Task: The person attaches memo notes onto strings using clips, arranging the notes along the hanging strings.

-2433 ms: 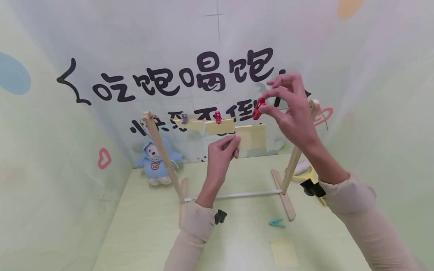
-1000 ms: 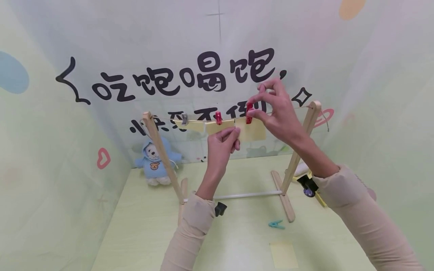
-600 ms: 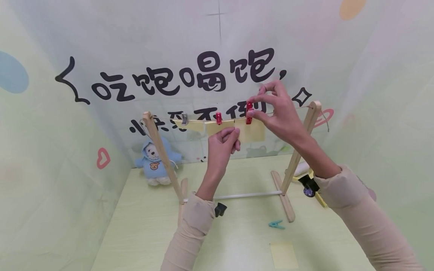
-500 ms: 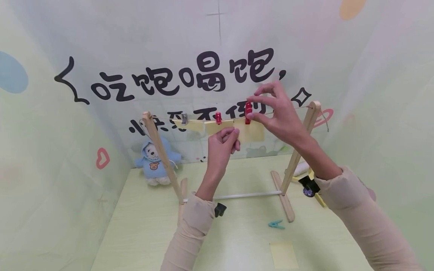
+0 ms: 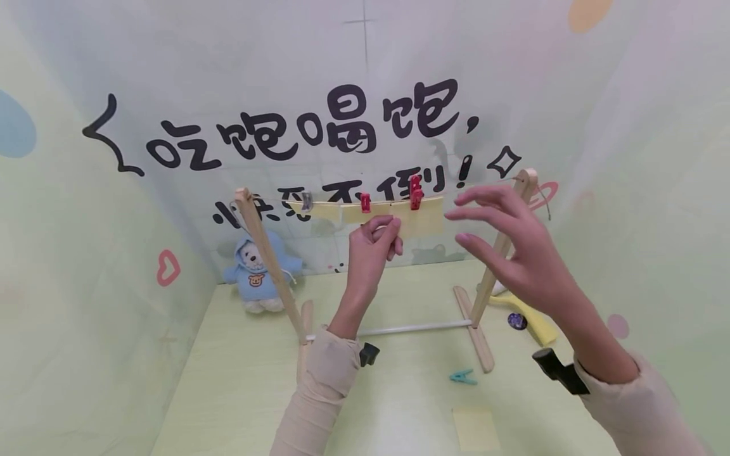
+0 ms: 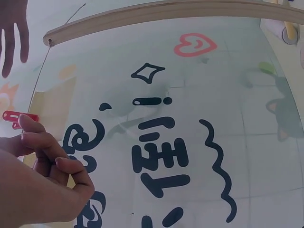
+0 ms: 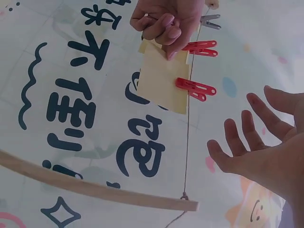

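My left hand [image 5: 371, 250] pinches the left edge of a pale yellow paper note [image 5: 426, 221] between thumb and fingers. That note hangs from a string [image 7: 187, 156], held there by a red clothespin [image 5: 416, 197] on its top edge. To the right of it, my right hand [image 5: 521, 253] is in the air, fingers spread and holding nothing. Further left on the string, a second red clothespin [image 5: 365, 202] and a grey clothespin [image 5: 307, 202] each hold a yellow note. In the right wrist view, my left thumb lies on the note's corner.
Two wooden posts [image 5: 268, 253] carry the string, with a white rod [image 5: 419, 329] joining them low down. On the table lie a teal clothespin [image 5: 463, 377] and a loose yellow note [image 5: 475, 429]. A blue-hooded plush toy [image 5: 262, 278] sits back left; a yellow object [image 5: 538, 320] lies right.
My right hand brought the red clothespin onto the note and string, let go of it, and drew back right with fingers spread. My left hand keeps its pinch on the note, raised slightly earlier.
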`<state>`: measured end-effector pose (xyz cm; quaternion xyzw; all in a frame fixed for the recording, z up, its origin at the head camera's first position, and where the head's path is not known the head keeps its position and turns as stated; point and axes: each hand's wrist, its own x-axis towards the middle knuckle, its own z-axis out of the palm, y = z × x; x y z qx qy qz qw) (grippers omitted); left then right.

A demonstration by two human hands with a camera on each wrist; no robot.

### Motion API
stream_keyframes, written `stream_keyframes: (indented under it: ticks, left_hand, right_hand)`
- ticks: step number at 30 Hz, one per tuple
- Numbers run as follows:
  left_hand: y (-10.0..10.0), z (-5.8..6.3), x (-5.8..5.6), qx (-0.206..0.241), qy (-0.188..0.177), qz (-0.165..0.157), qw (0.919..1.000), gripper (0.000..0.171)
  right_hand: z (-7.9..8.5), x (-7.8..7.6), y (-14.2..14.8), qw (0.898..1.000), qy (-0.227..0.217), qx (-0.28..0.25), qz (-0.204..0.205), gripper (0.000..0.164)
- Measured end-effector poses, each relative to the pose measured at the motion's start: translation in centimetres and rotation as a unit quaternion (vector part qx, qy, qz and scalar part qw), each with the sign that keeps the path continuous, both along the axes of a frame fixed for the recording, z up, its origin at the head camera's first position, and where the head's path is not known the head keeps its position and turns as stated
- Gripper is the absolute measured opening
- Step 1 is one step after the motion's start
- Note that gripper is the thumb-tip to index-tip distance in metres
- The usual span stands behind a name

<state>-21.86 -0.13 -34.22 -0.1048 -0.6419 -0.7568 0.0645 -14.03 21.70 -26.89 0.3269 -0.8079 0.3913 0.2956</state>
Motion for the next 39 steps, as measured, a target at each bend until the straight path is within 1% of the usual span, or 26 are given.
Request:
stream_keyframes:
  ticks: [2,4,6,8,13,15,18,21,22,24,26,28,31,33,35,36,37,39]
  left_hand:
    - [0.0,-0.2,0.0,-0.009,-0.003,-0.001,1.0,0.026]
    - [0.1,-0.3,0.1,-0.014,-0.007,-0.002,0.9999,0.027]
    - [0.1,-0.5,0.2,-0.022,-0.011,-0.002,0.9997,0.028]
    - [0.1,-0.5,0.2,-0.027,-0.012,-0.002,0.9996,0.027]
    - [0.0,-0.9,0.1,-0.053,-0.005,-0.007,0.9986,0.024]
    - [0.0,-1.2,0.0,-0.07,-0.005,-0.011,0.9975,0.024]
    - [-0.2,-1.8,0.1,-0.093,-0.008,-0.018,0.9955,0.027]
    - [-0.3,-3.2,0.1,-0.11,-0.011,-0.026,0.9936,0.028]
    - [-0.3,-3.8,0.2,-0.113,-0.014,-0.029,0.9931,0.028]
    - [-0.1,-5.6,0.4,-0.127,-0.02,-0.037,0.991,0.026]
    - [0.3,-7.9,1.0,-0.156,-0.027,-0.053,0.9859,0.026]
    - [0.9,-10.7,1.9,-0.197,-0.041,-0.073,0.9768,0.026]
    - [1.8,-15.1,3.8,-0.259,-0.059,-0.107,0.958,0.027]
    - [2.3,-17.8,5.3,-0.284,-0.07,-0.128,0.9475,0.028]
    - [2.8,-20.2,6.8,-0.301,-0.082,-0.147,0.9389,0.03]
    - [3.1,-21.8,7.5,-0.317,-0.075,-0.151,0.9332,0.029]
    - [3.3,-23.1,8.3,-0.33,-0.075,-0.156,0.928,0.03]
    - [3.8,-24.7,9.8,-0.346,-0.077,-0.162,0.921,0.031]
  right_hand:
    - [-0.9,0.8,0.8,1.0,0.004,-0.002,0.004,0.04]
    - [-2.1,1.4,1.5,1.0,0.008,-0.003,0.002,0.034]
    - [-3.6,1.8,2.2,1.0,0.006,0.001,-0.004,0.028]
    - [-5.3,2.2,2.8,1.0,0.0,0.005,-0.011,0.028]
    - [-9.8,2.8,3.6,0.999,-0.033,0.017,-0.025,0.045]
    - [-11.5,3.0,3.8,0.999,-0.043,0.018,-0.023,0.045]
    - [-13.7,3.3,4.0,0.998,-0.054,0.021,-0.022,0.041]
    - [-15.7,3.6,4.3,0.997,-0.067,0.026,-0.027,0.041]
    - [-16.2,3.7,4.4,0.997,-0.071,0.028,-0.028,0.041]
    - [-17.1,3.9,4.7,0.996,-0.076,0.032,-0.031,0.043]
    - [-17.9,4.1,5.0,0.996,-0.08,0.032,-0.032,0.043]
    - [-18.5,4.3,5.3,0.995,-0.084,0.031,-0.034,0.043]
    - [-19.4,4.5,5.6,0.994,-0.093,0.029,-0.041,0.041]
    - [-19.9,4.7,5.8,0.994,-0.099,0.028,-0.047,0.04]
    - [-20.4,4.8,5.9,0.993,-0.104,0.026,-0.053,0.04]
    - [-20.6,4.9,6.0,0.993,-0.105,0.024,-0.056,0.04]
    - [-20.9,5.0,6.1,0.992,-0.107,0.023,-0.059,0.04]
    - [-21.6,5.3,6.3,0.992,-0.11,0.018,-0.065,0.039]
